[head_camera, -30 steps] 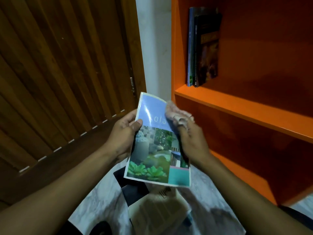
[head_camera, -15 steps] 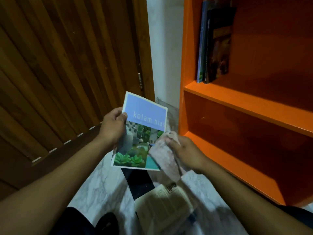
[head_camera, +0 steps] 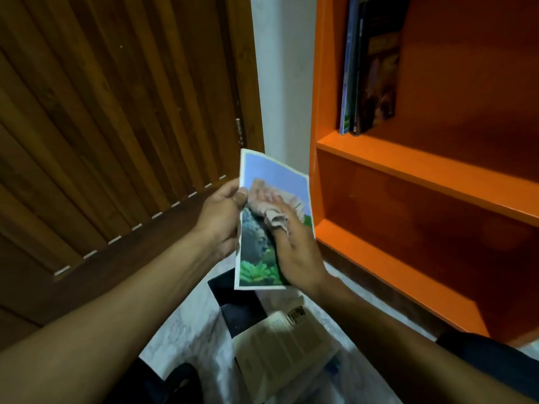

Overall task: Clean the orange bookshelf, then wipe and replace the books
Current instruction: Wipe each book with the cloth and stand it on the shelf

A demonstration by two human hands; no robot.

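A brown slatted wooden door (head_camera: pixel 110 118) fills the left of the scene, with a strip of white wall (head_camera: pixel 284 77) between it and the orange bookshelf (head_camera: pixel 423 176) on the right. On the bookshelf's upper board, at its far left end, a few books (head_camera: pixel 370 65) stand upright against the side panel; the outermost cover is dark with yellowish lettering too blurred to read. The compartment below holds nothing visible. On the pale marbled floor (head_camera: pixel 186 325) near the person lie a black book (head_camera: pixel 239 304) and, partly over it, a cream book (head_camera: pixel 285 342) with printed text and a barcode patch, none of it legible. Held up in front of the bookshelf's left edge is a thin book (head_camera: pixel 256 246) with a blue band at the top and garden pictures below; any title is covered. The left hand (head_camera: pixel 218 220) grips its left edge, thumb on the cover. The right hand (head_camera: pixel 294 246) presses a crumpled pinkish cloth (head_camera: pixel 271 205) against the upper cover, fingers curled over the cloth.
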